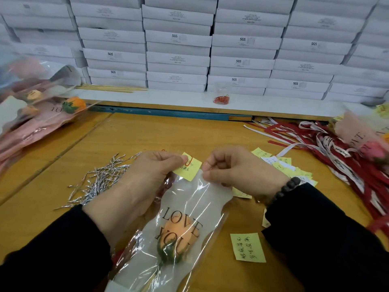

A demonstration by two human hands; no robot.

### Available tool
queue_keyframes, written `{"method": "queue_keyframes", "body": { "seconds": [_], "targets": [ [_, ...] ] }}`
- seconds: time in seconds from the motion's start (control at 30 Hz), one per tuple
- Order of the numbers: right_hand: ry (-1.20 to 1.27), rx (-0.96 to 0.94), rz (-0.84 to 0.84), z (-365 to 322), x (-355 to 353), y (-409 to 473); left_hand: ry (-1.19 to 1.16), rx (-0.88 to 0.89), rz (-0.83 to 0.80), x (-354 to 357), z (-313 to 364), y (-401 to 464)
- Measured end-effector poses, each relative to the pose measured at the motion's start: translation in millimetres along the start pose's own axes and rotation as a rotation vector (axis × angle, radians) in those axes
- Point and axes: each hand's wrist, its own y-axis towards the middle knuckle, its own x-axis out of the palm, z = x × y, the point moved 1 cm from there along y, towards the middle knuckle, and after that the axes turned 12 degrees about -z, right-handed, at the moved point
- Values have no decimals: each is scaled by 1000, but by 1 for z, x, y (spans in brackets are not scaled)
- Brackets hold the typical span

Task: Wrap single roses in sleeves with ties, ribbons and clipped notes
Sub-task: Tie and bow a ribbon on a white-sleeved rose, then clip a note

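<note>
1. The stem of the orange rose (179,234) ran out of view at the near edge, and the sleeve (189,207) was cut off there too; the print "LOVE YOU" lay over the bloom.
2. The writing on the yellow note (188,168) was too small to read. The left hand (147,175) pinched this note and its red clip (190,161) at the far rim of the sleeve.
3. The right hand (237,169) pinched the same rim just beside the note, fingers curled.
4. The wrapped roses (42,110) at far left were blurred.
5. Silver ties (101,178) lay left of the hands, ribbons (336,148) right, loose notes (247,246) near right.
6. Bare worktop (147,131) stayed open between the hands and the far white boxes (179,60).
</note>
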Motion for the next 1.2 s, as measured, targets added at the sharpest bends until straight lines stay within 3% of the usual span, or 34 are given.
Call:
{"method": "queue_keyframes", "body": {
  "seconds": [0.1, 0.23, 0.33, 0.47, 0.63, 0.73, 0.83, 1.0, 1.1, 1.2],
  "targets": [
    [110, -22, 33, 2, -3, -1, -34, -34, -106, -1, 7, -2],
    [232, -55, 228, 6, -12, -4, -27, -88, -248, -9, 12, -4],
    [226, -78, 365, 9, -21, -7, -18, -98, -330, -11, 12, -5],
    [200, -109, 490, 13, -31, -10, -8, -207, -606, -12, 12, -10],
    [142, -120, 550, 17, -34, -11, 118, -243, -847, -6, 7, -15],
    [37, -84, 584, 19, -33, -8, 119, -186, -789, -6, 5, -12],
    [-152, -67, 744, 19, -36, -8, 108, -137, -692, -12, 6, -8],
    [-124, -133, 837, 8, -33, -11, 34, -92, -467, -22, 7, -1],
    [-31, -150, 717, -3, -27, -13, 15, -51, -327, -25, 9, 1],
    [32, -70, 424, -14, -13, -15, -26, -19, -215, -26, 8, 3]
  ]
}}
